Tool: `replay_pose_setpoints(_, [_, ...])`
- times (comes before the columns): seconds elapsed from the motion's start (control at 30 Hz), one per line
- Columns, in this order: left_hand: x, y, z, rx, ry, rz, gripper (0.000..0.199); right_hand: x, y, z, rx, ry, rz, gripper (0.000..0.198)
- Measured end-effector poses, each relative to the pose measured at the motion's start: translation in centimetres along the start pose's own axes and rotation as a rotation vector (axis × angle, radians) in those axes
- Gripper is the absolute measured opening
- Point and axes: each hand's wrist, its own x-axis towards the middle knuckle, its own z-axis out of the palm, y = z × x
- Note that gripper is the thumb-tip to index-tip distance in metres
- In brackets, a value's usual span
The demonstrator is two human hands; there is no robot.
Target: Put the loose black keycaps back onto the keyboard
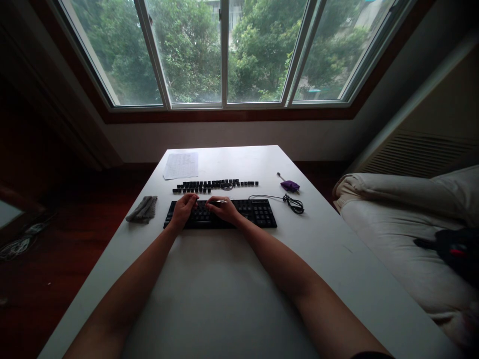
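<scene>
A black keyboard [262,213] lies on the white table, with both hands over its left and middle part. My left hand [181,210] is closed, its thumb and fingertips pinched together above the keys; whatever they hold is too small to make out. My right hand [225,210] is closed round a thin, pointed tool [221,201] with a metallic glint, its exact kind unclear. The fingertips of the two hands are close but apart. Loose black keycaps [192,190] stand in uneven rows just beyond the keyboard. Under my hands, part of the keyboard is hidden.
A printed paper sheet [181,165] lies at the far left of the table [224,299]. A grey cloth [142,209] is left of the keyboard. To the right are a coiled cable [294,204] and a purple cloth item [290,186]. A pale sofa [377,214] stands alongside.
</scene>
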Motion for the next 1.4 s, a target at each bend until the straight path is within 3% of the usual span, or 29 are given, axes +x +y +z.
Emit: replay_pose_setpoints(1.4, [0.01, 0.11, 0.08, 0.025, 0.009, 0.005, 0.029, 0.01, -0.41, -0.08, 0.019, -0.005, 0.024, 0.025])
